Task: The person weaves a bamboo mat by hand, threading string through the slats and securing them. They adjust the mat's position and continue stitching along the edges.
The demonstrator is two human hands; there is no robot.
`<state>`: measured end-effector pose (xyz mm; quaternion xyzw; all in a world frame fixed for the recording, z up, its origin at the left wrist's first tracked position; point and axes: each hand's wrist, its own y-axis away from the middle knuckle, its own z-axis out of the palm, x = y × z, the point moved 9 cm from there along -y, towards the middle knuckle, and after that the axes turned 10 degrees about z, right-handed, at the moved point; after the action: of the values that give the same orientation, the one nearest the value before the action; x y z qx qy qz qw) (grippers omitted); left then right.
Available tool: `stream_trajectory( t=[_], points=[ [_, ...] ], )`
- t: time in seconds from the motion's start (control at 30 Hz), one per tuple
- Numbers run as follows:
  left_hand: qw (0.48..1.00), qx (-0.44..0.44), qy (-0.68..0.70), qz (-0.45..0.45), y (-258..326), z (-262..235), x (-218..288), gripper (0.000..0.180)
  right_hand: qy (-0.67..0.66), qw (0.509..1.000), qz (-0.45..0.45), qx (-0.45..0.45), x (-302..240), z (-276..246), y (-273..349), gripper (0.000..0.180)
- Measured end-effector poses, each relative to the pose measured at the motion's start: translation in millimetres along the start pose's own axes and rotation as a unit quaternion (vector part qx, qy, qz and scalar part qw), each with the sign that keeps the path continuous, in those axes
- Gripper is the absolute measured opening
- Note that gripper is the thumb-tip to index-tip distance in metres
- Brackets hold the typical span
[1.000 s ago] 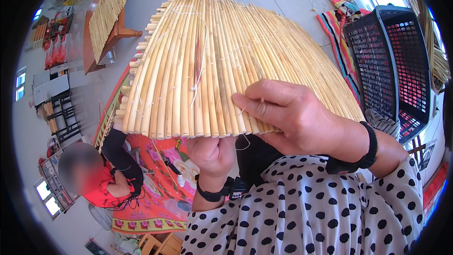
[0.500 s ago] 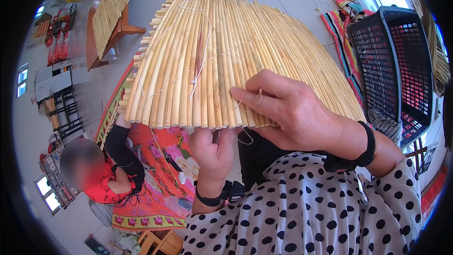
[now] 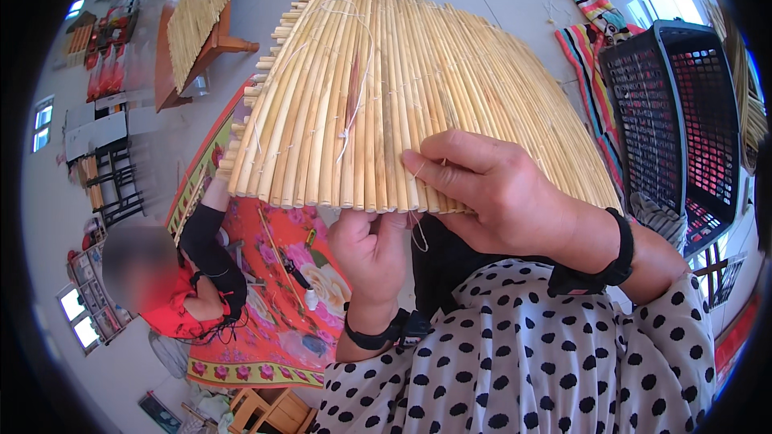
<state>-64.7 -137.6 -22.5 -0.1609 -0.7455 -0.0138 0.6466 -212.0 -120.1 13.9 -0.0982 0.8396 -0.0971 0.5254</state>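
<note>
A mat of pale reed stalks [image 3: 434,72], tied side by side with white thread [image 3: 366,64], slopes up and away in front of me. My right hand [image 3: 503,185] grips its near edge, thumb and forefinger pinching at the stalks and a fine thread, the other fingers beneath. Under the same edge, slightly to the left, my left hand [image 3: 368,253] is closed, its fingertips hidden by the mat. A loose loop of thread [image 3: 420,233] hangs between the two hands. One stalk has a reddish-brown streak.
On the right stands a black plastic crate [image 3: 671,112] beside a striped cloth [image 3: 591,88]. A person in red [image 3: 201,305] sits at left by a red floral cloth [image 3: 281,337]. A wooden table [image 3: 197,52] with another reed mat [image 3: 201,16] is at far left.
The mat and both hands sit slightly farther right in the picture, along with the surroundings. The left hand is a little higher against the mat's edge. Both hands keep their hold.
</note>
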Motion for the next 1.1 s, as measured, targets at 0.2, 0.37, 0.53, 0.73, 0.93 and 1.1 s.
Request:
stream_trajectory(
  t=[0.2,0.37,0.53,0.73,0.93,1.1],
  points=[
    [0.997,0.052,0.061,-0.013,1.2,-1.1,-5.1,0.031,0.003,1.000,0.005,-0.010,1.6,11.4,0.3,0.054],
    [0.986,0.082,0.128,-0.073,11.5,-5.5,-19.9,0.040,0.003,1.000,0.014,-0.010,8.2,23.6,4.0,0.048],
    [0.981,0.164,0.088,-0.057,18.8,-10.6,-27.3,0.040,0.006,1.000,0.006,-0.023,8.3,37.3,4.7,0.043],
    [0.977,0.208,0.026,-0.044,22.5,-14.0,-40.4,0.042,0.013,1.000,-0.003,-0.028,6.5,45.6,6.6,0.041],
    [0.973,0.230,0.002,0.024,19.5,-12.5,-32.3,0.036,0.020,0.999,-0.012,-0.026,4.9,49.7,7.6,0.040],
    [0.966,0.257,0.039,0.013,22.7,-15.5,-37.7,0.032,0.014,0.999,-0.014,-0.032,3.9,57.1,6.4,0.039]
  ],
)
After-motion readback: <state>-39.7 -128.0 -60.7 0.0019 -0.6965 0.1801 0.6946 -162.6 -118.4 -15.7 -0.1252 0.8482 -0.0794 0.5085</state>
